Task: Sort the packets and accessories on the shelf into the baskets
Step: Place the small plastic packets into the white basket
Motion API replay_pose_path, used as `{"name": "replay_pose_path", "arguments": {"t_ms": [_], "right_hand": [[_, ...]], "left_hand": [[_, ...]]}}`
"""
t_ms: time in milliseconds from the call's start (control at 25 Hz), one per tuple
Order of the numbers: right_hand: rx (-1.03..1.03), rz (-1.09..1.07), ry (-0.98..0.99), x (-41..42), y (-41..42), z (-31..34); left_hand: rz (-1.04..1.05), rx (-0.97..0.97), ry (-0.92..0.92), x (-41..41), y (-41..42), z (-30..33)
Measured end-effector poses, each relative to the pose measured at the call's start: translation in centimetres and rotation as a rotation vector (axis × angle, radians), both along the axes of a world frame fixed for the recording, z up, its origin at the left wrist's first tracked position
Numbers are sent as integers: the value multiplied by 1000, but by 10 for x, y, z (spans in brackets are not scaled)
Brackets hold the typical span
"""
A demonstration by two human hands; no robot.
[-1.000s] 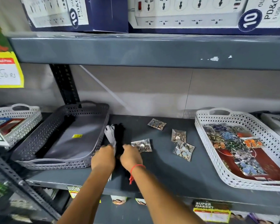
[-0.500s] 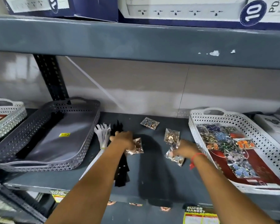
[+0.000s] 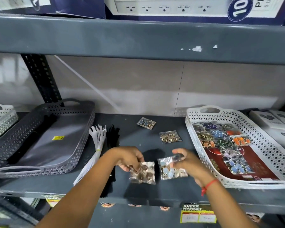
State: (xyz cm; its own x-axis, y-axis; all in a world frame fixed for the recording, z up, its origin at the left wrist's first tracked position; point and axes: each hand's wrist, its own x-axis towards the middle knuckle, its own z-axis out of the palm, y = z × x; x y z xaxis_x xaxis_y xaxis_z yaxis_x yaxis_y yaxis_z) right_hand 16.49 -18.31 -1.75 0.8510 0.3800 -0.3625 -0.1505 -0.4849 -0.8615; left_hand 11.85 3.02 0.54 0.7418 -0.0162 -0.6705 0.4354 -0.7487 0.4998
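Note:
My left hand [image 3: 129, 157] grips a clear packet of brown buttons [image 3: 143, 173] above the dark shelf [image 3: 135, 142]. Beside it, my right hand [image 3: 187, 162] holds a clear packet of pale blue buttons [image 3: 170, 170]. Two more packets lie on the shelf farther back: one with dark blue pieces [image 3: 146, 122] and one with gold pieces [image 3: 170, 137]. A white bundle [image 3: 97, 142] and a black bundle [image 3: 113, 134] of long strips lie left of my hands. The grey basket [image 3: 82, 145] at the left holds only a small yellow sticker. The white basket [image 3: 190, 129] at the right holds several coloured button packets.
Another white basket [image 3: 3, 119] pokes in at the far left. White boxes [image 3: 276, 120] sit at the far right behind the white basket. An upper shelf beam [image 3: 138, 38] with power-strip boxes overhangs the work area. Price labels [image 3: 197, 213] hang below the front edge.
Both hands have lifted their packets off the shelf and drawn them toward the front edge, close together. The view has tilted slightly.

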Motion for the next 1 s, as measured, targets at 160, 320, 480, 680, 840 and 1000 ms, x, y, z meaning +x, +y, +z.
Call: {"name": "replay_pose_path", "arguments": {"t_ms": [160, 320, 480, 680, 840, 1000], "right_hand": [[-416, 4, -386, -11, -2, -9], [-364, -59, -530, 16, 7, 9], [-406, -82, -311, 67, 38, 19], [-573, -140, -190, 95, 59, -5], [-496, -239, -184, 112, 55, -17], [-154, -312, -74, 115, 48, -33]], "left_hand": [[-102, 159, -32, -2, -7, -11], [-142, 231, -193, 10, -4, 0], [250, 108, -494, 43, 2, 2], [519, 222, -494, 102, 11, -21], [611, 199, -441, 142, 10, -40], [542, 427, -391, 164, 13, -40]]}}
